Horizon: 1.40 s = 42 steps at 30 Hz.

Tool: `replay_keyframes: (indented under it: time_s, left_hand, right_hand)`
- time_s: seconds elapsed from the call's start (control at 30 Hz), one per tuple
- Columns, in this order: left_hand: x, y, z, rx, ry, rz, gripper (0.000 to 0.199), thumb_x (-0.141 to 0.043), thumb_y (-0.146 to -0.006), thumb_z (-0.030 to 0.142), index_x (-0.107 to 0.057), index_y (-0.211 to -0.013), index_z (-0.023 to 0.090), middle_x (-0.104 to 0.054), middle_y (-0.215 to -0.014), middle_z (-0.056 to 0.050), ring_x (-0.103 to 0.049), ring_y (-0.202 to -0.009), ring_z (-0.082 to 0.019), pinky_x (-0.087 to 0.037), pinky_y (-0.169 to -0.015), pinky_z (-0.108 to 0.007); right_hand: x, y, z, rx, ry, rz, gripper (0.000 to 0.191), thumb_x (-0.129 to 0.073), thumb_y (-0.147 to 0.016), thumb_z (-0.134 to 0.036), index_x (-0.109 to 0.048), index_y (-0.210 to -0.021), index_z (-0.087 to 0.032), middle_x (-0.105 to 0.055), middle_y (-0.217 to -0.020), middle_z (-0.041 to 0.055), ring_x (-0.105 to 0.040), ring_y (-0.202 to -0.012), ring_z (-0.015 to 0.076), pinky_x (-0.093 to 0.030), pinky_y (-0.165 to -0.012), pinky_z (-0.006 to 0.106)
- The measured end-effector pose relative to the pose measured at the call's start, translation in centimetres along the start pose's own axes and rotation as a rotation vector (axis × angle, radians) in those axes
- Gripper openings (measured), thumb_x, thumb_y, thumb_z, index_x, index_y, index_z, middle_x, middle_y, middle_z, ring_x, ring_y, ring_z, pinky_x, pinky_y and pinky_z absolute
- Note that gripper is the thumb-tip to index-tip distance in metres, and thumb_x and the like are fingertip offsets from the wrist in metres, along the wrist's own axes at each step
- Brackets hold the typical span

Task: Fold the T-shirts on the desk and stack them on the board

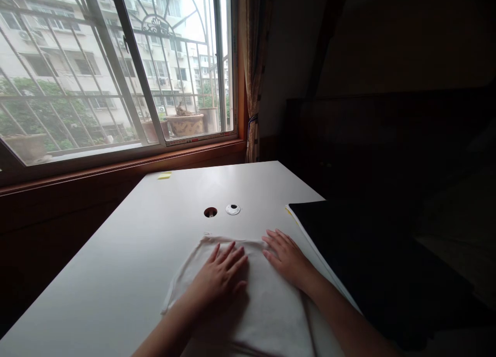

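A white piece of cloth [267,300] lies spread on the white table, its far edge slightly wrinkled and its near end running out of view below. My left hand [221,272] rests palm down on the cloth's left-middle part, fingers spread and pointing away from me. Over the far right corner of the cloth lies my right hand [289,256], also palm down with its fingers stretched out. Neither hand grips anything. My forearms hide parts of the cloth's left and right sides.
The white tabletop [116,264] has a round cable hole [210,212] with a loose white cap [233,210] beside it. A yellow sticky note [165,175] is near the far left corner. A dark flat panel [329,243] borders the right side. Behind are a window and a curtain [253,78].
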State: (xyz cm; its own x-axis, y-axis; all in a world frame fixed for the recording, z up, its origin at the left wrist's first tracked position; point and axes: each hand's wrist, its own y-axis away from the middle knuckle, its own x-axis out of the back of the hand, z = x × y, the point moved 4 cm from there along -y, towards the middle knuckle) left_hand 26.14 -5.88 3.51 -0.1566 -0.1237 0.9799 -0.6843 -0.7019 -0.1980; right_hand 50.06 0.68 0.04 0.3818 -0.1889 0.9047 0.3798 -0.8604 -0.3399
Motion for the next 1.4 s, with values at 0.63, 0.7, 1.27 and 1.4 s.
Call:
replay_keyframes:
  time_s: [0.63,0.7,1.27,1.4]
  left_hand:
    - [-1.2,1.1,-5.6,0.243,-0.004,-0.008,0.063,-0.034,-0.104,0.058,-0.022,-0.160,0.032,-0.023,-0.165,-0.004,-0.023,-0.153,-0.028,-0.018,-0.125,-0.054]
    - [-1.0,1.3,-6.1,0.266,-0.007,-0.014,0.062,-0.034,-0.104,0.058,-0.024,-0.159,0.033,-0.024,-0.165,-0.003,-0.023,-0.153,-0.029,-0.019,-0.125,-0.055]
    - [-0.5,1.5,-7.1,0.296,0.000,-0.056,0.062,-0.032,-0.104,0.059,-0.026,-0.159,0.032,-0.022,-0.165,-0.004,-0.023,-0.152,-0.029,-0.024,-0.124,-0.053]
    - [-0.5,1.7,-7.3,0.257,-0.005,-0.013,0.059,-0.035,-0.104,0.057,-0.028,-0.158,0.033,-0.024,-0.165,-0.003,-0.025,-0.152,-0.026,-0.023,-0.125,-0.049]
  right_hand:
    - [0.4,-0.4,-0.6,-0.078,-0.071,-0.141,0.052,-0.063,-0.091,-0.052,-0.063,-0.136,-0.027,-0.052,-0.152,0.0082,-0.036,-0.145,0.0319,-0.030,-0.119,0.049]
    - [0.3,-0.3,-0.5,-0.081,-0.076,-0.142,0.053,-0.063,-0.090,-0.053,-0.062,-0.136,-0.027,-0.051,-0.152,0.0082,-0.036,-0.146,0.0314,-0.030,-0.120,0.048]
    - [2.3,-0.7,-1.3,-0.125,-0.194,-0.155,0.046,-0.072,-0.085,-0.041,-0.066,-0.129,-0.030,-0.062,-0.127,0.0074,-0.052,-0.117,0.0280,-0.044,-0.103,0.040]
    - [2.3,-0.7,-1.2,-0.160,-0.184,-0.172,0.045,-0.072,-0.085,-0.041,-0.066,-0.128,-0.031,-0.063,-0.120,0.0070,-0.055,-0.110,0.0274,-0.045,-0.099,0.039]
